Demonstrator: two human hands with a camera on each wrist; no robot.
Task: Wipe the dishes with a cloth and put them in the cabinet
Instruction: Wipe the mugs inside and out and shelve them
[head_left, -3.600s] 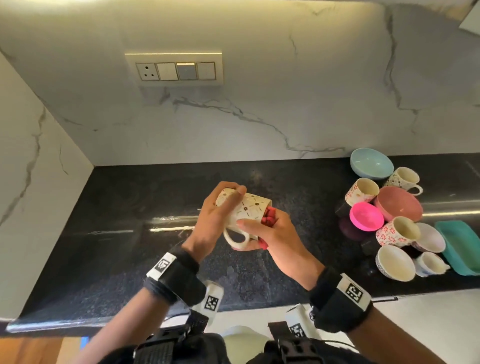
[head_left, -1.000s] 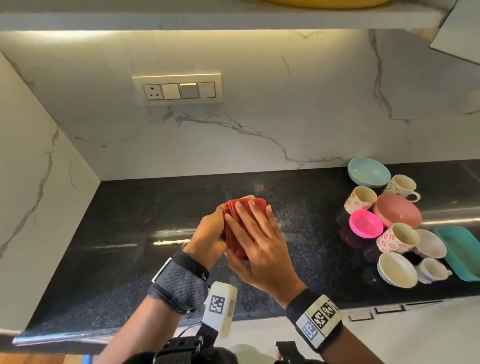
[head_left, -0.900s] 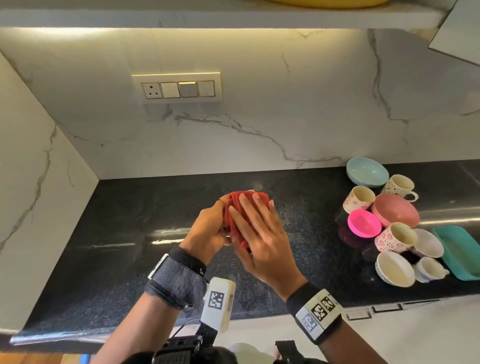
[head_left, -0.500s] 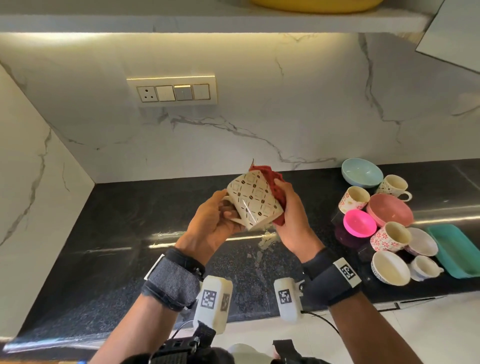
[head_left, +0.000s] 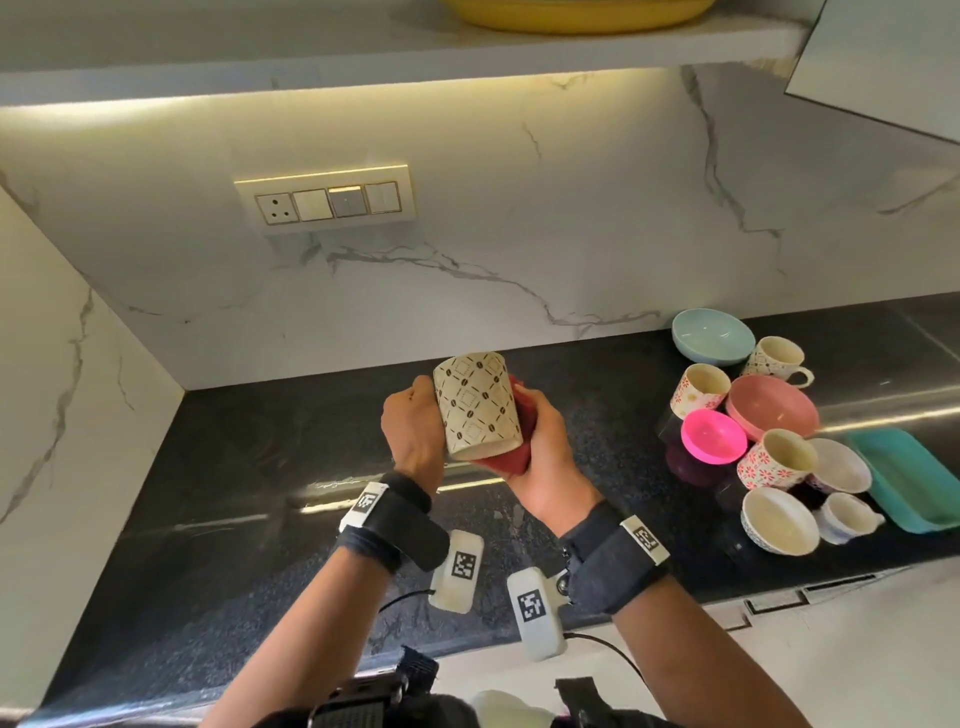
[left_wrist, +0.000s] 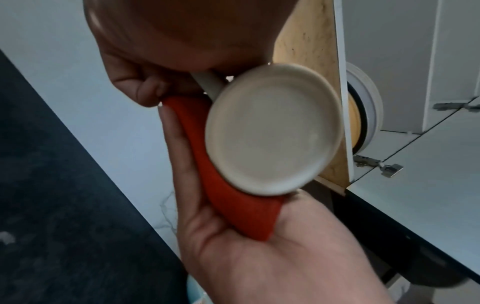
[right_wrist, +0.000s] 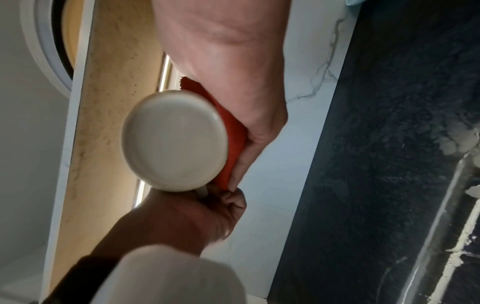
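A black speckled countertop (head_left: 270, 499) runs along a white marble backsplash (head_left: 519, 218), meeting a marble side wall at its far left corner; a gold-framed switch panel (head_left: 326, 200) sits on the backsplash and a lit shelf (head_left: 363, 57) overhead carries a yellow dish (head_left: 576, 13). Toward the right end of the countertop a cluster of crockery stands close together: a pale blue bowl (head_left: 712, 335) against the back edge, a pink bowl (head_left: 772, 413), a bright magenta bowl (head_left: 714, 436), several floral cups (head_left: 776, 460) and a teal tray (head_left: 906, 478) nearest the right edge. Both forearms reach up from the front edge, each wearing a dark wrist strap with a printed marker. They hold the patterned mug (head_left: 478, 405) in the air above the middle of the countertop, well left of the crockery, its plain base tilted toward the person. The left hand (head_left: 413, 431) is curled into a fist at the mug's left side, fingers wrapped round the handle, as the left wrist view shows. The right hand (head_left: 545, 457) cups the mug's right side and lower edge with the red cloth (head_left: 519, 447) pressed between palm and mug, its fingers bent round the cloth.
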